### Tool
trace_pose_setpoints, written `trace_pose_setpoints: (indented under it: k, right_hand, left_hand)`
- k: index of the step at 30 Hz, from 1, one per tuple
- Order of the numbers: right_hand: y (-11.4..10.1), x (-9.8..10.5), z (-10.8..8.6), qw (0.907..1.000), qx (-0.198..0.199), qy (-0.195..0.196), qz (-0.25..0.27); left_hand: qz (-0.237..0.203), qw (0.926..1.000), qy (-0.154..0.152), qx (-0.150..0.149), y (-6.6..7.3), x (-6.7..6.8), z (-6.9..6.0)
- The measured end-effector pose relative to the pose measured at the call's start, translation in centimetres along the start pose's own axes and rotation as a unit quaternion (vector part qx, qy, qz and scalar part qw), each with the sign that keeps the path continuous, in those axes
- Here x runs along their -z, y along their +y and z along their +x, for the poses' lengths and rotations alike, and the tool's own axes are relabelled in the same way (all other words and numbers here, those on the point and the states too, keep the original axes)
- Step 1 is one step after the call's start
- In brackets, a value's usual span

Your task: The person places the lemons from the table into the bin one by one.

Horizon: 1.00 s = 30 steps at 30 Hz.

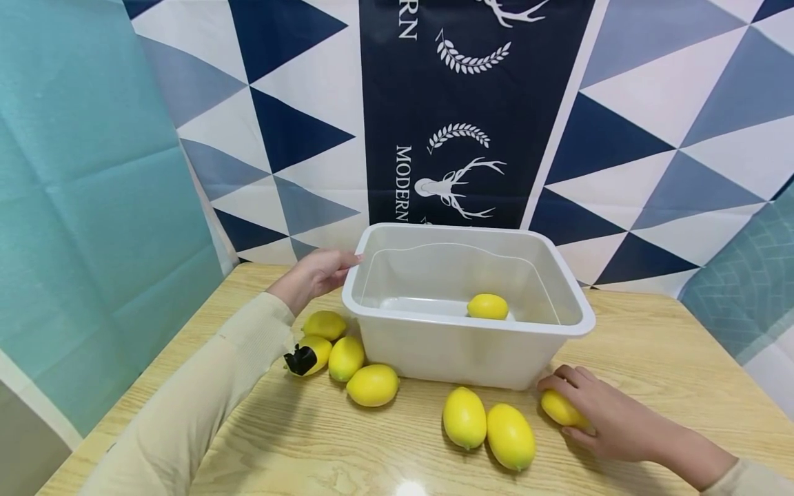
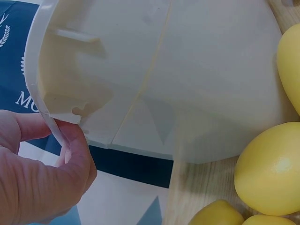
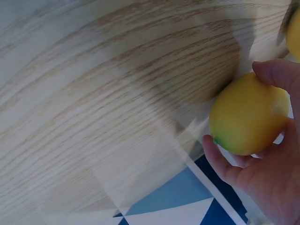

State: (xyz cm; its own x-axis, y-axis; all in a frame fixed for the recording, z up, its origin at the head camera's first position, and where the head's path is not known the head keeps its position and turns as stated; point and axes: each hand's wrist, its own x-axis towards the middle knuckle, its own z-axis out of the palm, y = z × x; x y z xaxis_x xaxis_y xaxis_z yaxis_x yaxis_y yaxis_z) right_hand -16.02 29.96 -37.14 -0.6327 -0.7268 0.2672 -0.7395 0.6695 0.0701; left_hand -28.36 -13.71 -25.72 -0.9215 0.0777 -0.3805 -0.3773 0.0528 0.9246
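While the right hand [image 1: 611,419] grips a lemon [image 1: 560,408], apparently on the bench [image 1: 347,455], the fruit's long axis slants toward the white bin [image 1: 453,353]; two more lemons [image 1: 464,418] lie left, the left hand [image 1: 318,274] pinching the bin's rim [image 2: 32,51].

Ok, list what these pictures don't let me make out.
Head view: the white bin hides the near part of its floor behind its front wall.
Head view: part of the held lemon, covered by the right hand.
Head view: part of the leftmost lemon, behind a black object.
Left wrist view: the rest of the upper lemon, cut off by the right edge.
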Motion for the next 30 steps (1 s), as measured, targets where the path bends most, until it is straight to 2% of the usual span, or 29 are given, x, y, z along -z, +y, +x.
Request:
trace_pose_setpoints:
  k: [7, 13, 30]
  right_hand:
    - [0.1, 0.5, 0.1, 0.9998, 0.018, 0.004, -0.002]
    - [0.0, 1.0, 0.2, 0.9997, 0.022, -0.011, -0.002]
    - [-1.6, 2.4, 0.7, 0.9985, 0.048, -0.027, 0.002]
  left_hand:
    - [-0.005, 1.0, 0.002, 0.004, 0.1, 0.0, 0.0]
    - [-0.002, 1.0, 0.0, 0.0, 0.1, 0.0, -0.1]
    - [0.002, 1.0, -0.005, 0.001, 0.1, 0.0, 0.0]
